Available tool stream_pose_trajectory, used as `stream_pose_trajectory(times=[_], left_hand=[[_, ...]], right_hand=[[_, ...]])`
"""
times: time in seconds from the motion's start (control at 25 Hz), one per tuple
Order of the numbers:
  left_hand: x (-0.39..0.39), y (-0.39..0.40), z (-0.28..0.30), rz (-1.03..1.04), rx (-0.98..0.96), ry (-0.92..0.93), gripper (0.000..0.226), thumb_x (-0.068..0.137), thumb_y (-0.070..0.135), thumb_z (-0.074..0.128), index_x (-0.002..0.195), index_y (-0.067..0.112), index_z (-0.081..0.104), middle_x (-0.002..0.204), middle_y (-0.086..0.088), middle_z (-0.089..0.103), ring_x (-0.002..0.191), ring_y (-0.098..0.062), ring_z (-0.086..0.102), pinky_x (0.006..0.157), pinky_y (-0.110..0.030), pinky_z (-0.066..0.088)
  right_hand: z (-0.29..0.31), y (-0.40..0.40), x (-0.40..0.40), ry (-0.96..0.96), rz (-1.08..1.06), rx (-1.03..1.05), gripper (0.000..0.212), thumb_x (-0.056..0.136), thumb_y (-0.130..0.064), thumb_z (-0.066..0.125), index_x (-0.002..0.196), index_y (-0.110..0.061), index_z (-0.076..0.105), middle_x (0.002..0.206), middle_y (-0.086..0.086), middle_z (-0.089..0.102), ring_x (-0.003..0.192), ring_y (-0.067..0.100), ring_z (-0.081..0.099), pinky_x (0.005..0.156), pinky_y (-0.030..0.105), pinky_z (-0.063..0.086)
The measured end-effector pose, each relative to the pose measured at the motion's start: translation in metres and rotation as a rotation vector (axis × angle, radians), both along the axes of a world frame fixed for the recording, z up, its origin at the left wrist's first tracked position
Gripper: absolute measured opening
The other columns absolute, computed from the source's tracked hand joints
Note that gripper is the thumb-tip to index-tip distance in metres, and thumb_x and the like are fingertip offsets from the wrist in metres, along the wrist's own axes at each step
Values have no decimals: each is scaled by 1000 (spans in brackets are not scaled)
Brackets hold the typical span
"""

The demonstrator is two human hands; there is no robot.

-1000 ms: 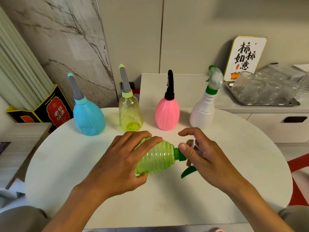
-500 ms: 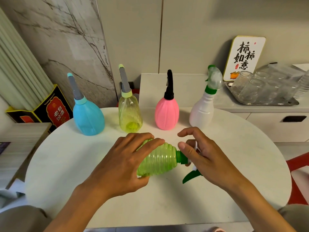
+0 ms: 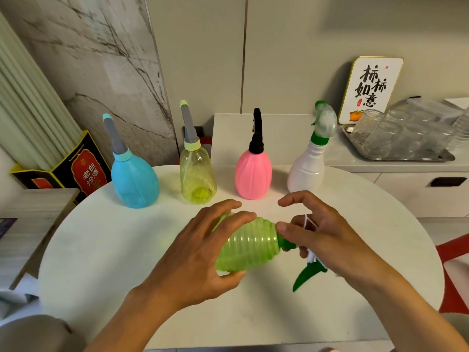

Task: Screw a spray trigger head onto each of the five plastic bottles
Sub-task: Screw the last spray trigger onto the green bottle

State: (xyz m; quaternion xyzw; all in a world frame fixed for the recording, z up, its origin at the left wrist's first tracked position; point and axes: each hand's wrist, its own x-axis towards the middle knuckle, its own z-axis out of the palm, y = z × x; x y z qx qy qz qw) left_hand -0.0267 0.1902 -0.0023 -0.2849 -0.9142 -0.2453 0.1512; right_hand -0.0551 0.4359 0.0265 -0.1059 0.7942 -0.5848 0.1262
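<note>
Head view caught the left hand (image 3: 203,252) wrapped around the ribbed green bottle (image 3: 247,246), laid sideways to steady it, while the right hand (image 3: 322,240) pinched the green trigger head (image 3: 308,270) at its neck, apparently for twisting; four capped bottles stood beyond both hands.

A round white desk (image 3: 101,250) stands by a marble wall (image 3: 88,59). Behind it, a grey counter (image 3: 279,133) holds a sign (image 3: 370,90) and glass cups (image 3: 396,138).

bottles (image 3: 250,243): 5 (one held sideways) | hands (image 3: 195,260): 2 | glass jars (image 3: 380,138): several, blurred | sign (image 3: 370,88): 1
</note>
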Motion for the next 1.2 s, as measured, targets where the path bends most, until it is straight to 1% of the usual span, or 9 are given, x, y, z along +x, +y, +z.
stream_pose_trajectory(times=[0.08, 0.2, 0.32, 0.4, 0.56, 0.68, 0.92, 1.12, 1.2], left_hand=[[1, 4, 4, -6, 173, -63, 80, 62, 42, 84, 131, 38, 43, 135, 17, 47, 123, -6, 50, 98, -15, 40], [-3, 2, 12, -1, 653, -414, 67, 59, 37, 86, 120, 39, 56, 115, 14, 65, 104, -10, 65, 84, -20, 52], [-3, 9, 10, -87, 1073, -835, 46, 61, 35, 81, 106, 34, 69, 101, 2, 74, 92, -19, 70, 73, -32, 58], [1, 16, 4, -188, 1235, -1140, 51, 63, 44, 82, 109, 24, 72, 102, -10, 74, 90, -28, 71, 70, -39, 58], [8, 22, -2, -450, 1297, -1588, 62, 84, 53, 63, 128, 9, 59, 113, -24, 66, 90, -40, 67, 77, -42, 54], [10, 24, -3, -456, 1337, -1614, 63, 86, 52, 63, 130, 8, 57, 116, -25, 64, 93, -42, 66, 79, -44, 53], [9, 24, -2, -409, 1261, -1331, 73, 66, 38, 88, 128, 13, 60, 117, -22, 64, 99, -42, 64, 79, -48, 55], [11, 24, -2, -596, 1348, -1582, 69, 77, 43, 73, 132, 5, 55, 120, -28, 58, 89, -41, 66, 74, -40, 55], [9, 24, -3, -575, 1300, -1483, 64, 77, 40, 73, 130, 8, 57, 118, -25, 61, 90, -39, 67, 74, -39, 56]], right_hand=[[7, 12, -4, -124, -39, -84, 28, 88, -48, 66, 112, -33, 66, 82, 7, 74, 66, 18, 66, 66, 32, 52], [7, 20, -13, -321, -47, -539, 66, 97, -57, 36, 131, -6, 60, 118, 18, 70, 101, 32, 67, 88, 47, 49], [-1, 1, -11, -339, 40, -884, 51, 94, -35, 50, 134, -3, 57, 130, 21, 64, 118, 36, 59, 98, 50, 45], [-10, -10, -7, -292, 141, -1019, 47, 89, -24, 65, 132, -5, 59, 128, 18, 67, 123, 36, 58, 103, 51, 44], [-10, -12, -2, -191, 273, -1046, 48, 89, -16, 71, 134, -4, 58, 130, 17, 66, 129, 37, 54, 109, 54, 38], [-9, -9, -2, -176, 268, -1000, 50, 88, -20, 73, 133, -5, 58, 129, 16, 67, 127, 36, 56, 107, 52, 42], [-10, -15, -7, -146, 48, -917, 45, 79, -34, 81, 115, -9, 70, 103, 11, 70, 110, 29, 61, 97, 42, 52], [-10, -12, -5, -251, 252, -1106, 38, 91, -17, 68, 126, -4, 61, 126, 18, 66, 137, 36, 44, 115, 56, 26], [-10, -12, -7, -230, 190, -1042, 33, 90, -19, 69, 120, -6, 65, 115, 16, 70, 129, 36, 51, 112, 53, 35]])
